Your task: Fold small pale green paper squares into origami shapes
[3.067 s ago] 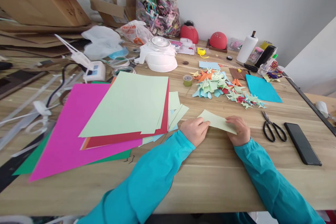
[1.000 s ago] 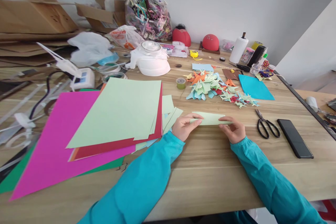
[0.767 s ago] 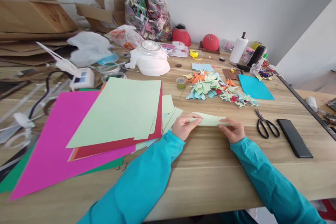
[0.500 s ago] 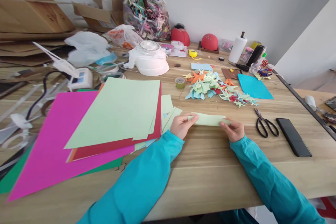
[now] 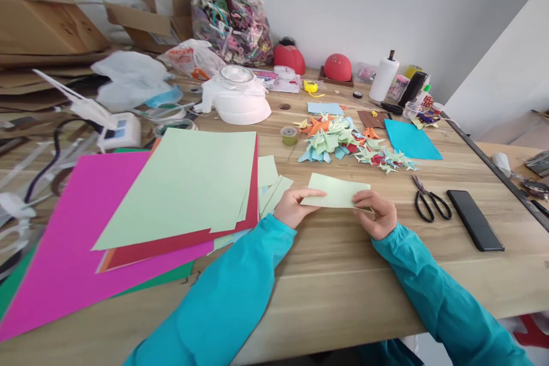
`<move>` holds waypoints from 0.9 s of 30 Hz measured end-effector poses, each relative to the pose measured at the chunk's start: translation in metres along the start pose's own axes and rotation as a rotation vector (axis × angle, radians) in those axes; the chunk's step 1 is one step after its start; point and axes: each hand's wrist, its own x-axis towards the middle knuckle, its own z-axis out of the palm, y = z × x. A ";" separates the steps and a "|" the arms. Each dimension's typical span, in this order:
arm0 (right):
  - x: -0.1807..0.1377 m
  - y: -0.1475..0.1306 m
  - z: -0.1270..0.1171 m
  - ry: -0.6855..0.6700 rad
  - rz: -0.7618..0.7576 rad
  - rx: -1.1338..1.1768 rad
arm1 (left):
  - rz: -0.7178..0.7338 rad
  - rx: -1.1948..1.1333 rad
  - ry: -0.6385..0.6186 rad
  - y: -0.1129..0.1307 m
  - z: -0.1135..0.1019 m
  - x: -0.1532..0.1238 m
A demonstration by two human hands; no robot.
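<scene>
A small piece of pale green paper (image 5: 337, 191) is stretched between my hands, just above the wooden table. My left hand (image 5: 295, 206) pinches its left end, thumb and fingers closed on the edge. At the other end my right hand (image 5: 377, 214) grips the paper's lower right corner, fingers bent over it. Beyond the paper lies a heap of folded paper pieces (image 5: 334, 140) in green, orange, blue and red. To the left of my left hand are cut pale green strips (image 5: 274, 194) and a stack of large pale green sheets (image 5: 184, 177).
Black-handled scissors (image 5: 430, 200) and a phone (image 5: 475, 220) lie right of my right hand. A magenta sheet (image 5: 81, 229) sits under the stack at left. Further back are a blue sheet (image 5: 412, 138), a small round tub (image 5: 289, 135) and a white cap (image 5: 240, 100).
The pale green paper has turned so that more of its face shows. My right hand's fingers have shifted over its front. The whole view has moved slightly.
</scene>
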 end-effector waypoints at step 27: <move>-0.001 0.015 0.001 0.061 0.108 -0.050 | 0.085 0.049 0.117 0.010 0.003 -0.005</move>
